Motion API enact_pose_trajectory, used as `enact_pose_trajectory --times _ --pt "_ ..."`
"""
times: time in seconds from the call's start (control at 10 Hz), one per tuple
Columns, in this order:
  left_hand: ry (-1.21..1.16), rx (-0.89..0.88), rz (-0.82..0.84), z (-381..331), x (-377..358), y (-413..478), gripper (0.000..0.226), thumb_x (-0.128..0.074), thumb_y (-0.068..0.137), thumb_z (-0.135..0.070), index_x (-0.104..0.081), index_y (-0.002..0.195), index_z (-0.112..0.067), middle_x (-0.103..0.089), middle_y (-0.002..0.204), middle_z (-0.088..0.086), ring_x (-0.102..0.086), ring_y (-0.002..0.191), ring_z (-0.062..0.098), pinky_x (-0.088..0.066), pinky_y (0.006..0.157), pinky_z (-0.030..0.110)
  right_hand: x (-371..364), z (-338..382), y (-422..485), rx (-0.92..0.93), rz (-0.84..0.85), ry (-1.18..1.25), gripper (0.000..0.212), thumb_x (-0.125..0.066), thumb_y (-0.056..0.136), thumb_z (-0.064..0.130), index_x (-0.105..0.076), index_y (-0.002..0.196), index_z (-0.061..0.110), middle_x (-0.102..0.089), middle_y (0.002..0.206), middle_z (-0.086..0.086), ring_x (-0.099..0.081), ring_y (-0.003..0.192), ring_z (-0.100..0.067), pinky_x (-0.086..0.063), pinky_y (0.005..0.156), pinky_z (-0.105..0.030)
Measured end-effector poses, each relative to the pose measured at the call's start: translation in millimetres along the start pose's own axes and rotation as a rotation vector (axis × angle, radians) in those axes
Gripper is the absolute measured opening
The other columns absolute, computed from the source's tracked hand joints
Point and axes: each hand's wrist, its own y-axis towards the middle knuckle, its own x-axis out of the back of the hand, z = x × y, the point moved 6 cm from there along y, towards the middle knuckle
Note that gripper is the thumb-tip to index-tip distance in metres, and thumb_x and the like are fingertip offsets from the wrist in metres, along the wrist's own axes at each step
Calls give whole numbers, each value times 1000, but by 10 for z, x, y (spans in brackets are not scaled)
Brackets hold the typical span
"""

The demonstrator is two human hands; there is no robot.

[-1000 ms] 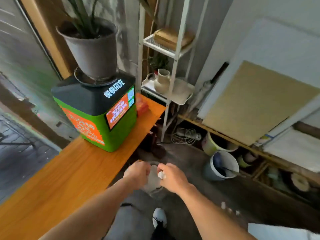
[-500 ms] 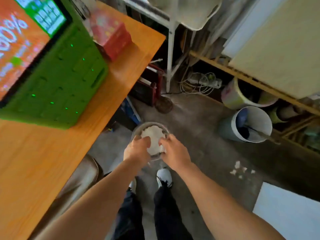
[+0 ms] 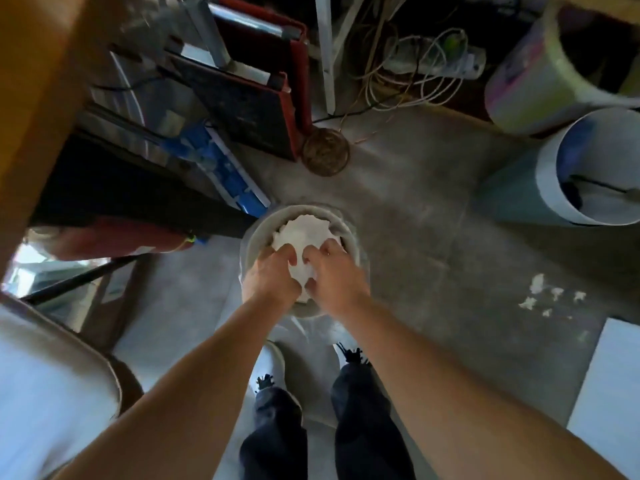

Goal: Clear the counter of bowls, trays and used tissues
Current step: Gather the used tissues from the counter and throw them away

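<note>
Person, viewed from above. Left forearm (image 3: pixel 180 386) and right forearm (image 3: pixel 433 386) are bare along their whole visible length, from the lower frame edge to the wrist. Left grip (image 3: pixel 270 275) and right grip (image 3: pixel 336 275) are bare hands. Trousers (image 3: pixel 273 438) — dark, near black, of matt cloth, with the fabric gathered in soft folds at each ankle hem. Left shoe (image 3: pixel 273 356) and right shoe (image 3: pixel 341 342) — pale grey-white uppers with rounded toes. Each carries dark laces (image 3: pixel 265 379) bunched in a knot at the tongue, just below the trouser hem.

Crumpled paper tissues (image 3: pixel 302 234), matt concrete floor (image 3: pixel 433 209)
</note>
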Motion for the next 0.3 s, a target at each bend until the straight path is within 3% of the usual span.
enact_pose_trajectory --times 0.1,0.2,0.3 --pt "20 -52 37 84 -235 250 35 -73 81 -24 -47 99 -41 -55 115 -3 -48 86 15 -41 68 29 -247 -117 215 -14 1 61 47 -72 82 28 -52 125 23 -46 127 -8 -56 105 -30 -53 84 -41" --pt "13 -71 76 155 -394 395 51 -75 78 -25 -47 118 -40 -55 119 -1 -49 88 15 -42 69 29 -403 -199 321 -12 29 123 60 -77 78 27 -48 130 24 -44 132 -9 -56 109 -31 -53 87 -44" --pt "-6 -97 105 109 -397 370 67 -72 82 -30 -35 137 -37 -47 121 -5 -43 94 12 -40 75 28 -382 -292 287 -24 59 159 67 -76 79 25 -44 138 24 -39 140 -8 -52 118 -31 -51 93 -45"
